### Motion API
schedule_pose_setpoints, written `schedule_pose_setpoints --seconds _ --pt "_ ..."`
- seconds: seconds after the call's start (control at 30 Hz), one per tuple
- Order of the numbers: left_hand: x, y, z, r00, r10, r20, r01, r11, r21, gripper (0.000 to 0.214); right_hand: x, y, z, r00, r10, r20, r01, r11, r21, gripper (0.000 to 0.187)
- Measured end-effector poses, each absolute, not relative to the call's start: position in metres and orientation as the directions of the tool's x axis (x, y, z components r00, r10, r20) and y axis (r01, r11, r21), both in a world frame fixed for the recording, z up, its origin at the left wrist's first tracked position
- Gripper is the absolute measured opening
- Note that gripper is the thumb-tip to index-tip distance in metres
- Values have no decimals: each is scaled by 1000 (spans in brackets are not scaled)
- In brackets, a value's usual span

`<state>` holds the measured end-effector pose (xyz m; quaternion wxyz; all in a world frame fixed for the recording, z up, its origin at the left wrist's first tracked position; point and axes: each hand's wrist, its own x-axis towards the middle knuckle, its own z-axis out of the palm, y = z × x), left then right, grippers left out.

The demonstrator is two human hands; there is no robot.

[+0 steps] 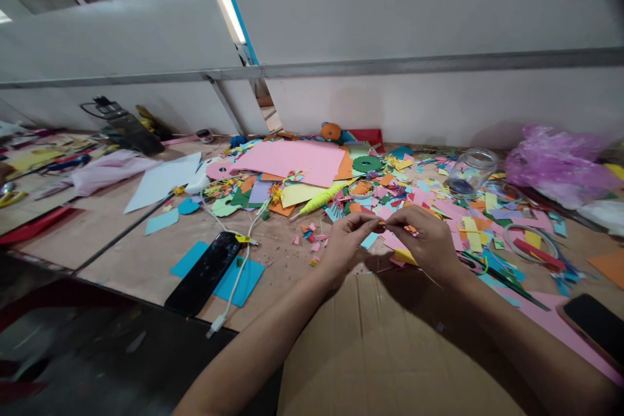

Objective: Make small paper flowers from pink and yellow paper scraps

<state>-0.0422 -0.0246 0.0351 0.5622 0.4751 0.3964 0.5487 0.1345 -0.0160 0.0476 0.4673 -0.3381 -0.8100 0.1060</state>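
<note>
My left hand [345, 242] and my right hand [429, 240] meet over the table with fingertips pinched together on a tiny orange paper piece [383, 226]. A yellow scrap [405, 257] shows under my right palm. Both hands hover above the far edge of a flattened cardboard sheet [370, 351]. Just beyond the fingers lie several coloured paper scraps [390, 198]. What exactly the orange piece is stays too small to tell.
A black phone [205, 272] on blue paper lies left with a white cable [234, 286]. A large pink sheet [292, 162], a glass jar [470, 172], a purple plastic bag [556, 159], a tape ring [531, 244] and another phone [597, 322] surround the work spot. Grey partition walls [414, 97] stand behind.
</note>
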Motion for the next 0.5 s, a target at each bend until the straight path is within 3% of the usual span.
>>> schedule_pose_setpoints --seconds 0.5 --pt "-46 -21 36 111 992 63 -206 -39 978 33 133 -18 48 -305 718 626 404 693 -597 6"
